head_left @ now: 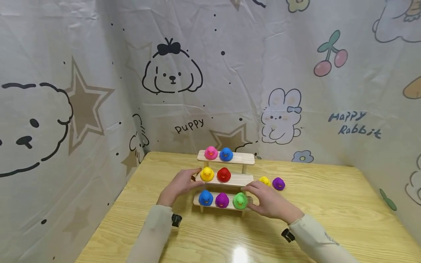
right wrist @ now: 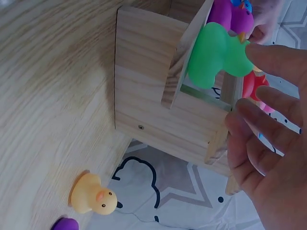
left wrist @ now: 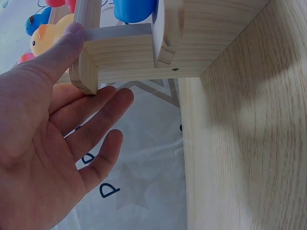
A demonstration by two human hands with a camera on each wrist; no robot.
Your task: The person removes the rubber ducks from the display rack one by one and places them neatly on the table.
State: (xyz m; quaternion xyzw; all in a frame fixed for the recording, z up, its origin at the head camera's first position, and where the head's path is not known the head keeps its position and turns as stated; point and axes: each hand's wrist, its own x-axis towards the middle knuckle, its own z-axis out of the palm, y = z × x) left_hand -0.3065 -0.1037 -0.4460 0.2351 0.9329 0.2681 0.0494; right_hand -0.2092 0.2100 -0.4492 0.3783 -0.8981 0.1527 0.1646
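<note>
A three-tier wooden display stand (head_left: 241, 158) holds rubber ducks. My left hand (head_left: 180, 185) grips the left end of its middle shelf, thumb on the board beside the yellow duck (head_left: 207, 174) and fingers at the board's far side in the left wrist view. At the other end, my right hand (head_left: 271, 201) has its thumb close beside the green duck (head_left: 241, 201) on the bottom shelf, with loosely bent fingers near the middle shelf's end. A purple duck (head_left: 222, 200) and a blue duck (head_left: 205, 198) share that bottom shelf. The red duck (head_left: 224, 175) sits on the middle one.
On the top shelf are a pink duck (head_left: 211, 152) and another blue duck (head_left: 226, 154). Right of the stand, a second yellow duck (right wrist: 93, 194) and a second purple duck (head_left: 279, 183) rest on the wooden table (head_left: 322, 204). A patterned curtain (head_left: 230, 84) hangs behind.
</note>
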